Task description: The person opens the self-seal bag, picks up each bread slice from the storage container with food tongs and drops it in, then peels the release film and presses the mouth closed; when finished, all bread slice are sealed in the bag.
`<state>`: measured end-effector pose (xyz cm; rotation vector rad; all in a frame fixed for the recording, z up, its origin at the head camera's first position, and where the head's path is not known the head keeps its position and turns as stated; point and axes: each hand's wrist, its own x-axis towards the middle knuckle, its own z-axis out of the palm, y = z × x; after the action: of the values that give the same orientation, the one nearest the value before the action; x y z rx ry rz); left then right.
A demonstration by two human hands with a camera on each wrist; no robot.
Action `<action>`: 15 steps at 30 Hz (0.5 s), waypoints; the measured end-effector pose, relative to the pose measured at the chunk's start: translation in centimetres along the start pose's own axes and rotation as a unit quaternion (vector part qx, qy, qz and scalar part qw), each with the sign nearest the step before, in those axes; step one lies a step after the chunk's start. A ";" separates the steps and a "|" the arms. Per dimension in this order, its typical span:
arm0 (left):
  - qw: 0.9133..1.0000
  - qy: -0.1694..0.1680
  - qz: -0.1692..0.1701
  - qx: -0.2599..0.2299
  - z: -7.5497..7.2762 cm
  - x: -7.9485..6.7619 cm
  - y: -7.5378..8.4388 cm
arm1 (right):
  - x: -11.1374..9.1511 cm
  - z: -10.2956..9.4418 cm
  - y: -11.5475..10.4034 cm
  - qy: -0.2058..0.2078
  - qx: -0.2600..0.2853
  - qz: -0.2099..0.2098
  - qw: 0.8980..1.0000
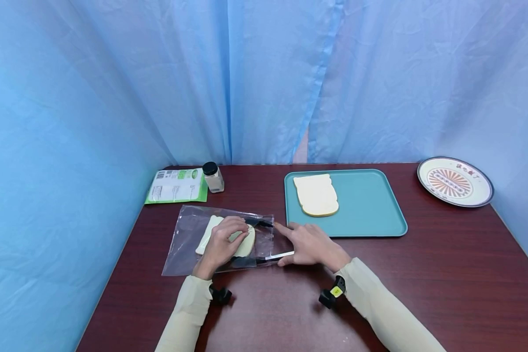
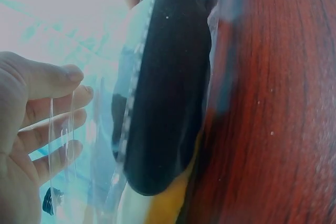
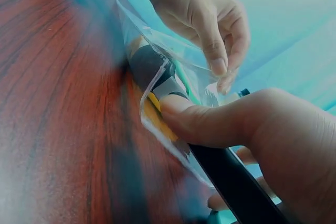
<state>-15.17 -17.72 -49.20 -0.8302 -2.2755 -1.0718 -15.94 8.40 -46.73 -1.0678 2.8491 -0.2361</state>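
A clear plastic bag (image 1: 179, 247) lies on the table at the left, with a slice of white bread (image 1: 209, 233) inside it. My left hand (image 1: 222, 243) is over the bag and pinches its upper film between thumb and fingertips. Black-ended tongs (image 1: 264, 223) reach into the bag's right-hand mouth, one arm along each side of the bread. My right hand (image 1: 314, 245) holds the tongs from the right, the thumb on the near arm and fingers on the far one. In the left wrist view one broad black tong end (image 2: 168, 87) shows through the film beside the bread's yellow crust.
A teal tray (image 1: 365, 205) bears a second bread slice (image 1: 318, 195) behind my right hand. Behind the bag are a green-and-white packet (image 1: 176, 188) and a black-capped jar (image 1: 214, 178). A patterned plate (image 1: 484, 188) stands far right. Blue curtains (image 1: 264, 83) surround the table.
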 end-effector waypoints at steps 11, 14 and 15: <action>1.000 0.003 0.005 0.006 -0.1 0.0 0.0 | 0.0 0.1 0.1 0.006 0.019 0.000 1.000; 1.000 0.007 0.011 0.004 -0.1 0.0 0.0 | -0.2 0.1 0.2 0.013 0.011 -0.005 1.000; 1.000 0.008 0.013 0.004 -0.1 0.0 -0.1 | -0.3 0.1 0.3 0.016 0.010 -0.006 1.000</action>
<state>-15.21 -17.82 -49.19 -0.8426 -2.2488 -1.0528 -15.92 8.75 -46.83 -1.0870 2.8629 -0.2833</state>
